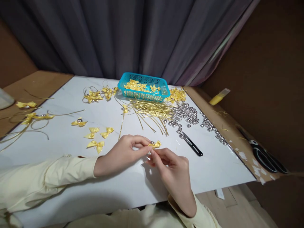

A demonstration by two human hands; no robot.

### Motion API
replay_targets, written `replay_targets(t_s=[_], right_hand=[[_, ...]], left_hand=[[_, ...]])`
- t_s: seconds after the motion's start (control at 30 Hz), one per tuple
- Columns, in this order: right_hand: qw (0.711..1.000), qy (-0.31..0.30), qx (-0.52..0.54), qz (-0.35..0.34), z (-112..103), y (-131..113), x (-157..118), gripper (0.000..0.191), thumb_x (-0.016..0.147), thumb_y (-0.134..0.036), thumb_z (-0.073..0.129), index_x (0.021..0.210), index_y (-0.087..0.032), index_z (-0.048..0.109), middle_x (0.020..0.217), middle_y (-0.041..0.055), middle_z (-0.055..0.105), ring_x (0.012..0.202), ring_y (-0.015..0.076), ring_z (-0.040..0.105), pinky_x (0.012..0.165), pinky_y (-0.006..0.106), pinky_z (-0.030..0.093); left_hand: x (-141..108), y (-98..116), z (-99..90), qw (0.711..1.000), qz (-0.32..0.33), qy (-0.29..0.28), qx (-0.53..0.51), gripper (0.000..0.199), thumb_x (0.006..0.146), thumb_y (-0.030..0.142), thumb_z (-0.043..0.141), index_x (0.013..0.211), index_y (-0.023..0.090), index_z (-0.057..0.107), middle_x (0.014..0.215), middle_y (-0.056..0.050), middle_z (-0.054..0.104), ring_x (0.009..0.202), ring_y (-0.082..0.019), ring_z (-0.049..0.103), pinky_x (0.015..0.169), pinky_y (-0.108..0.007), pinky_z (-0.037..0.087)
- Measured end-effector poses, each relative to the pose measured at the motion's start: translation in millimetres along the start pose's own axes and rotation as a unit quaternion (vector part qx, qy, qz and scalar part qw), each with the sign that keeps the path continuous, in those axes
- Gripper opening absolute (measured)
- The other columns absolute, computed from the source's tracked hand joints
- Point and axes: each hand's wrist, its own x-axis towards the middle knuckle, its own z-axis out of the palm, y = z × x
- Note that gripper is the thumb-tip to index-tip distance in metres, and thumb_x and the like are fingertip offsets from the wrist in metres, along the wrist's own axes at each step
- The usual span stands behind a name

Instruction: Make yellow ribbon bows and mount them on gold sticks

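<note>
Between my two hands, above the white board, is a yellow ribbon bow (156, 144) with a small silver bead at its middle. My left hand (129, 148) pinches the bow's left side with thumb and forefinger. From below, my right hand (171, 164) is closed with its thumb and fingertips at the bow's lower edge; a small shiny bit shows by the fingertips, too small to name. Left of my hands lie several loose bows (96, 145), and one bow with a silver bead (79, 122) sits behind them.
A blue basket (144, 99) with bows stands at the back. Before it lie gold cords (152, 109) and silver beads (186, 112). Black thread snips (193, 144) rest to the right; scissors (266, 155) lie past the board's edge. Corded bows (92, 96) are at the left.
</note>
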Motion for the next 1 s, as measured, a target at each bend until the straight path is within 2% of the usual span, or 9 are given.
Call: replay_targets(t_s=[0.13, 0.27, 0.4, 0.53, 0.6, 0.67, 0.73, 0.8, 1.0], right_hand=[[0.999, -0.01, -0.031, -0.02, 0, 1, -1, 0.013, 0.084, -0.016, 0.057, 0.074, -0.015, 0.065, 0.055, 0.0008, 0.068, 0.047, 0.0112, 0.066, 0.048, 0.014, 0.052], [0.999, -0.017, -0.034, -0.014, 0, 2, 0, 0.012, 0.084, -0.016, 0.056, 0.077, -0.015, 0.066, 0.059, 0.0013, 0.07, 0.052, 0.0129, 0.068, 0.051, 0.015, 0.054], [0.999, -0.031, -0.013, -0.019, -1, 0, 0, 0.01, 0.082, -0.013, 0.057, 0.086, -0.015, 0.066, 0.076, 0.003, 0.074, 0.066, 0.0131, 0.071, 0.062, 0.015, 0.057], [0.998, -0.051, -0.012, -0.027, -6, -5, -3, 0.017, 0.082, -0.012, 0.058, 0.097, -0.016, 0.065, 0.093, 0.004, 0.073, 0.08, 0.0122, 0.071, 0.071, 0.014, 0.057], [0.998, -0.034, -0.03, -0.043, -10, -7, -5, 0.018, 0.084, -0.013, 0.057, 0.099, -0.018, 0.065, 0.094, 0.0029, 0.072, 0.081, 0.0112, 0.07, 0.07, 0.014, 0.057], [0.996, 0.012, -0.063, -0.061, -15, -9, -6, 0.016, 0.085, -0.014, 0.058, 0.098, -0.019, 0.064, 0.092, 0.0021, 0.071, 0.077, 0.0103, 0.068, 0.067, 0.015, 0.056], [0.989, 0.068, -0.103, -0.083, -19, -9, -4, 0.009, 0.084, -0.016, 0.059, 0.091, -0.018, 0.064, 0.086, 0.0022, 0.068, 0.072, 0.0107, 0.064, 0.06, 0.017, 0.055], [0.982, 0.084, -0.139, -0.096, -21, -8, 0, 0.003, 0.083, -0.018, 0.06, 0.085, -0.018, 0.063, 0.08, 0.0029, 0.065, 0.071, 0.0121, 0.06, 0.054, 0.018, 0.051], [0.992, -0.019, -0.126, -0.015, -13, 3, 9, 0.007, 0.083, -0.025, 0.06, 0.081, -0.018, 0.062, 0.081, 0.0045, 0.064, 0.068, 0.0144, 0.058, 0.048, 0.021, 0.045]], left_hand=[[0, -2, 0.8, 1.0, -0.001, 0.0, -0.007, 0.015, 0.078, 0.026, 0.06, 0.071, 0.017, 0.069, 0.088, -0.003, 0.072, 0.082, -0.016, 0.065, 0.075, -0.026, 0.049], [0, -4, 1.0, 1.0, 0.014, 0.011, 0.008, 0.015, 0.079, 0.026, 0.06, 0.07, 0.017, 0.069, 0.088, -0.003, 0.071, 0.082, -0.017, 0.064, 0.075, -0.027, 0.047], [0, -8, 0.4, 0.992, 0.075, 0.052, 0.088, 0.018, 0.081, 0.028, 0.059, 0.069, 0.019, 0.069, 0.088, -0.002, 0.071, 0.085, -0.019, 0.062, 0.083, -0.036, 0.04], [1, -9, -0.6, 0.985, 0.113, 0.073, 0.105, 0.019, 0.083, 0.028, 0.058, 0.07, 0.02, 0.069, 0.087, -0.002, 0.071, 0.087, -0.02, 0.062, 0.086, -0.039, 0.035], [1, -8, -1.2, 0.983, 0.125, 0.082, 0.105, 0.017, 0.083, 0.027, 0.059, 0.07, 0.019, 0.069, 0.087, -0.002, 0.071, 0.088, -0.02, 0.062, 0.086, -0.038, 0.036], [2, -7, -1.9, 0.981, 0.137, 0.09, 0.107, 0.016, 0.082, 0.026, 0.06, 0.07, 0.019, 0.068, 0.088, -0.002, 0.071, 0.088, -0.02, 0.063, 0.085, -0.037, 0.036], [2, -8, -2.3, 0.976, 0.152, 0.1, 0.116, 0.015, 0.082, 0.025, 0.061, 0.071, 0.018, 0.068, 0.089, -0.003, 0.071, 0.086, -0.019, 0.063, 0.083, -0.037, 0.036], [2, -9, -2.3, 0.97, 0.175, 0.112, 0.128, 0.014, 0.083, 0.024, 0.062, 0.072, 0.017, 0.068, 0.088, -0.003, 0.071, 0.085, -0.019, 0.063, 0.082, -0.036, 0.036], [1, -16, -0.4, 0.954, 0.218, 0.126, 0.163, 0.01, 0.085, 0.02, 0.06, 0.078, 0.018, 0.067, 0.089, -0.004, 0.067, 0.089, -0.019, 0.059, 0.082, -0.035, 0.036]])
